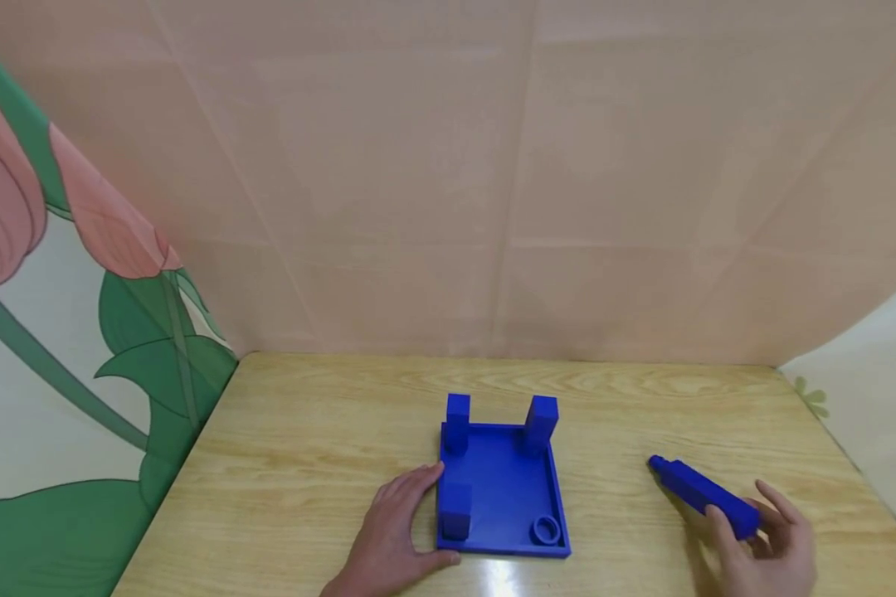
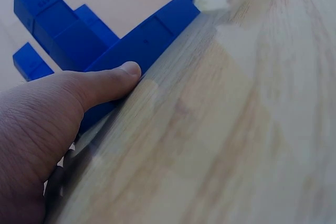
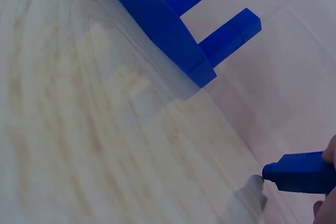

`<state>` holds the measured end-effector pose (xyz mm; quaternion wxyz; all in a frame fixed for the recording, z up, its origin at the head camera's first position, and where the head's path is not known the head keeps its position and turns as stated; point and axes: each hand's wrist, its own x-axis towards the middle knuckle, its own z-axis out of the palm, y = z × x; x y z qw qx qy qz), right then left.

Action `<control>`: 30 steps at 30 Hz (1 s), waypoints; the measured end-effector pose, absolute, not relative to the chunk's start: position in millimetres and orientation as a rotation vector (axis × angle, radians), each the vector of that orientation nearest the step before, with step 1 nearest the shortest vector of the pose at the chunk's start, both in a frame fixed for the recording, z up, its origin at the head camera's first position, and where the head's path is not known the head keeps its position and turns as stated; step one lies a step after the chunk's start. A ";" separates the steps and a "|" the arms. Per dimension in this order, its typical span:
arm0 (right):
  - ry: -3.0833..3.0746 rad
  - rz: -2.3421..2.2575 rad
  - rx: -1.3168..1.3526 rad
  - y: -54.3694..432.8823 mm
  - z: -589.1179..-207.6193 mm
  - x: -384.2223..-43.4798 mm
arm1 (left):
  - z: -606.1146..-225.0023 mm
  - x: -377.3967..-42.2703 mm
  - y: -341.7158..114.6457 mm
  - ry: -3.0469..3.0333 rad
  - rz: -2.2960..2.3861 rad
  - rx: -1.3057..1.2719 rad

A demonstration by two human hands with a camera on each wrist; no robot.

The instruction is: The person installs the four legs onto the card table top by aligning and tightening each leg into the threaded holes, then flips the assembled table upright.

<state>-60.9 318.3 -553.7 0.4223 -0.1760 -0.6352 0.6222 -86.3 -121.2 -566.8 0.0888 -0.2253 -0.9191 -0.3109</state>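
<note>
A shallow blue tray (image 1: 502, 489), square with a low rim, lies on the table. Blue square posts rise from its far left corner (image 1: 458, 421), far right corner (image 1: 541, 421) and near left corner (image 1: 456, 512). In its near right corner is a round blue socket (image 1: 545, 530). My left hand (image 1: 392, 531) holds the tray's near left corner, fingers along the left side and the thumb (image 2: 118, 83) against the near wall. To the right, my right hand (image 1: 767, 543) grips one end of a separate blue post (image 1: 705, 491), its narrow round peg pointing away to the left.
The wooden table (image 1: 306, 431) meets a pinkish cloth backdrop (image 1: 418, 207) at its far edge. Flower-printed cloth (image 1: 172, 348) hangs along the left side, and pale printed cloth (image 1: 866, 414) along the right.
</note>
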 end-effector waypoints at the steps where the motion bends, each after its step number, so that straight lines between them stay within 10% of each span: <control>1: -1.520 1.589 -0.407 317.2 -551.9 -61.3 | -566.4 -86.1 -121.3 -2.735 -0.924 -0.670; 19: -1.436 1.644 -0.367 283.5 -506.0 -55.5 | -568.0 -85.4 -122.6 -2.724 -0.936 -0.682; 30: -1.462 1.761 0.129 260.6 -478.8 -59.0 | -566.2 -85.5 -121.9 -2.720 -0.935 -0.683</control>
